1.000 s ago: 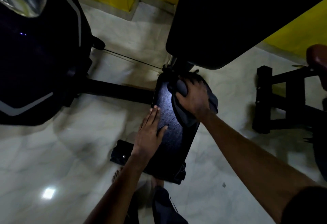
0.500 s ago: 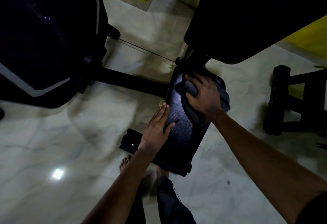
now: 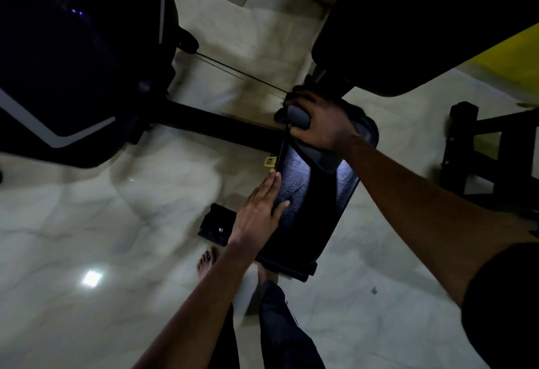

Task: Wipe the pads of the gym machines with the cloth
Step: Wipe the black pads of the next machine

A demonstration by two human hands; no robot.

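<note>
A black seat pad (image 3: pixel 309 205) of a gym machine lies below me, low over the floor. My right hand (image 3: pixel 320 123) grips a bunched dark grey cloth (image 3: pixel 323 158) at the pad's far left corner, fingers curled over it. My left hand (image 3: pixel 259 211) rests flat on the pad's left edge, fingers straight and pointing away from me. A large black back pad (image 3: pixel 423 18) hangs over the seat's far end and hides the join between the two.
A big black machine housing (image 3: pixel 73 62) with a white stripe fills the upper left. A thin cable (image 3: pixel 239 72) runs from it toward the seat. A black frame (image 3: pixel 481 158) stands at right. Pale marble floor (image 3: pixel 116 223) lies all around, with yellow wall at the back. My bare feet (image 3: pixel 207 260) stand near the seat.
My right hand has slid the cloth from the middle of the pad's far part up to its far left corner. The left hand stays on the pad's left edge.
</note>
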